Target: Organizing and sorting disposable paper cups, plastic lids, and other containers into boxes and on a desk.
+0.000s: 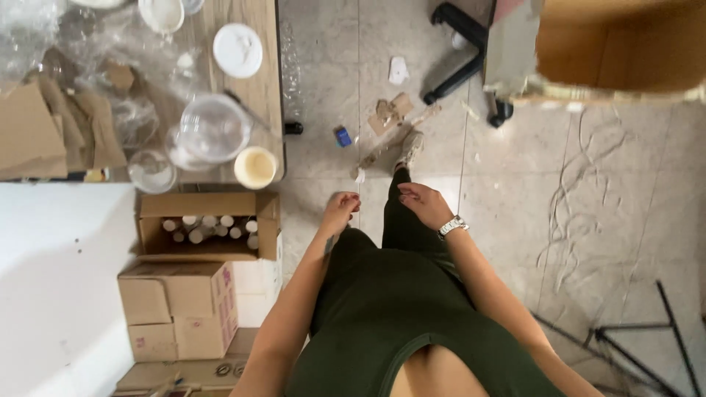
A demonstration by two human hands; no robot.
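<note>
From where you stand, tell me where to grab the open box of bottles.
Probably take the open box from above, one hand on each short end wall. Its flaps are folded out, the bottles stand upright inside, and a closed box sits against its near side.

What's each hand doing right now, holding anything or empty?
Left hand: loosely curled in front of the body, nothing visible in it.
Right hand: fingers relaxed and open, empty; wristwatch on that wrist.

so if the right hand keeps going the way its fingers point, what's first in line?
Probably the left hand. The right hand points its fingers toward the left hand across a short gap, nothing visible between. Depth is unclear from this single view.
</note>
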